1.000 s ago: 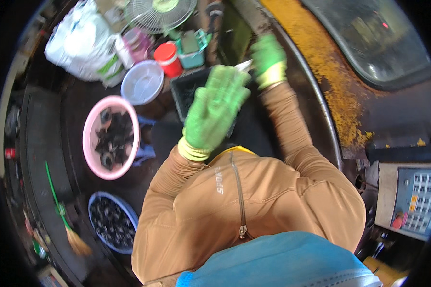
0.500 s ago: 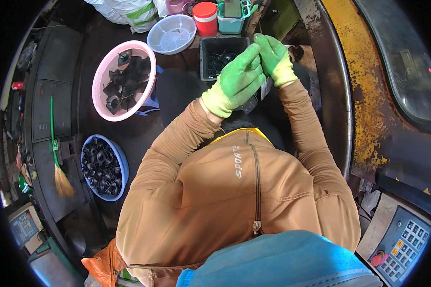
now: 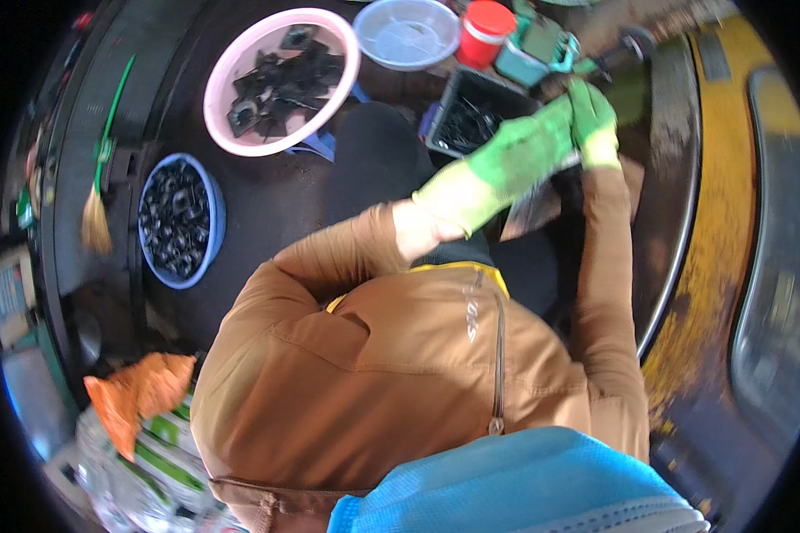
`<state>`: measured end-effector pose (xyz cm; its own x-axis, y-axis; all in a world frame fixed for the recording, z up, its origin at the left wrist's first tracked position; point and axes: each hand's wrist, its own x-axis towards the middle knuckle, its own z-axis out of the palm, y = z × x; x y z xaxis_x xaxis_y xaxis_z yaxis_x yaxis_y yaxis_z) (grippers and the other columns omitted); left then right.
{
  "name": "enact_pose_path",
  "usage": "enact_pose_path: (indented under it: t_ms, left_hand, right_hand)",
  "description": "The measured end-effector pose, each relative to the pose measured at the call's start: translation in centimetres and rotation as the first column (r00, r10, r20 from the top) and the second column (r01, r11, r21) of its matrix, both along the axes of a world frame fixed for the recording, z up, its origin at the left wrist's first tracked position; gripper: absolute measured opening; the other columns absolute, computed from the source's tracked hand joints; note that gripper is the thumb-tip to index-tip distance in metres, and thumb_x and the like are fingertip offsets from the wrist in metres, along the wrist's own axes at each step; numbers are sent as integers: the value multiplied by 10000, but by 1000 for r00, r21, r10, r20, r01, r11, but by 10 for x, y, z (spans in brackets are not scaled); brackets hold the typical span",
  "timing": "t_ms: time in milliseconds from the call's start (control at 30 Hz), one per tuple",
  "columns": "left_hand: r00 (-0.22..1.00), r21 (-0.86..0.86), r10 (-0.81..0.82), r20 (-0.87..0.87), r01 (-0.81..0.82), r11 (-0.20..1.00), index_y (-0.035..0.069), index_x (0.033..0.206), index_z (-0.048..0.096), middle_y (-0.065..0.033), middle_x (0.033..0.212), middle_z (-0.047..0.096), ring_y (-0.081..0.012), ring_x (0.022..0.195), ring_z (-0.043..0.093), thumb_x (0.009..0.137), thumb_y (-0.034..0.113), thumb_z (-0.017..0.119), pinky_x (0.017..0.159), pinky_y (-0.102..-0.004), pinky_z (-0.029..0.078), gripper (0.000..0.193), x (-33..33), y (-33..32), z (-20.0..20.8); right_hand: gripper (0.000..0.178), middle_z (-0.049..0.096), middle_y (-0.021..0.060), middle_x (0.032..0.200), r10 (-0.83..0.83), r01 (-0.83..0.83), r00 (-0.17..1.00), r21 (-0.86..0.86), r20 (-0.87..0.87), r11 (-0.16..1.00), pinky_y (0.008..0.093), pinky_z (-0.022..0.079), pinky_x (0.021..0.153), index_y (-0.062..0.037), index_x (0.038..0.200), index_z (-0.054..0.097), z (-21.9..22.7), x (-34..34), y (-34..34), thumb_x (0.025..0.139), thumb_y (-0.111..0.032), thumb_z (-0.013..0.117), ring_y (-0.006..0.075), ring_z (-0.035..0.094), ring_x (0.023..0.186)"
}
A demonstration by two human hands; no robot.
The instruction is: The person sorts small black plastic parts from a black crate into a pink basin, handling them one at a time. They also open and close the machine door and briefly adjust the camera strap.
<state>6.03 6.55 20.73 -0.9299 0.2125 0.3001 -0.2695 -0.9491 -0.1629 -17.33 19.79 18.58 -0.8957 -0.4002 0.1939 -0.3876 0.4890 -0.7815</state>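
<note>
Both my hands wear green gloves with pale yellow-green cuffs and meet at the upper right, beside the black bin. My left hand [image 3: 511,162] reaches across, blurred, its fingers pressed together against the right hand. My right hand [image 3: 593,117] is curled closed, fingertips toward the left one. Whatever lies between them is hidden. The black bin [image 3: 443,108] holds thin dark pieces and stands just left of the hands. Below my left hand, a flat brownish-grey surface [image 3: 533,211] is partly visible.
A pink basin [image 3: 215,98] of black angular parts and a blue basin [image 3: 219,222] of small black parts stand left. Beyond are a pale basin [image 3: 406,35], red jar [image 3: 486,34] and teal basket [image 3: 517,64]. A yellow machine frame [image 3: 684,293] borders the right.
My view has turned, so the basins and bin sit differently in the picture. Both hands have moved right in view; the left now stretches farther across to the right, and the right hand's fingers are curled.
</note>
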Motion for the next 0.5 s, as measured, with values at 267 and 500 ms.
enact_pose_path:
  t_ms: [267, 500]
  left_hand:
    - [753, -908, 658, -4, -278, 313, -43, 1250, 461, -190, 1123, 596, -305, 1047, 587, 952, 198, 442, 914, -404, 479, 384, 85, -152, -25]
    - [493, -904, 870, -2, 371, -213, -4, 1138, 601, -64, 1001, 653, -92, 851, 593, 887, 149, 567, 742, -206, 473, 296, 52, -317, -142]
  right_hand:
    - [402, 608, 64, 880, -200, 578, 747, -470, 634, 667, 340, 478, 792, -30, 943, 583, 20, -51, 121, 958, -380, 385, 198, 569, 909]
    - [344, 448, -21, 656, 142, 244, 818, -560, 557, 792, 250, 372, 549, -104, 697, 489, 6, 6, 115, 961, -319, 439, 92, 435, 593]
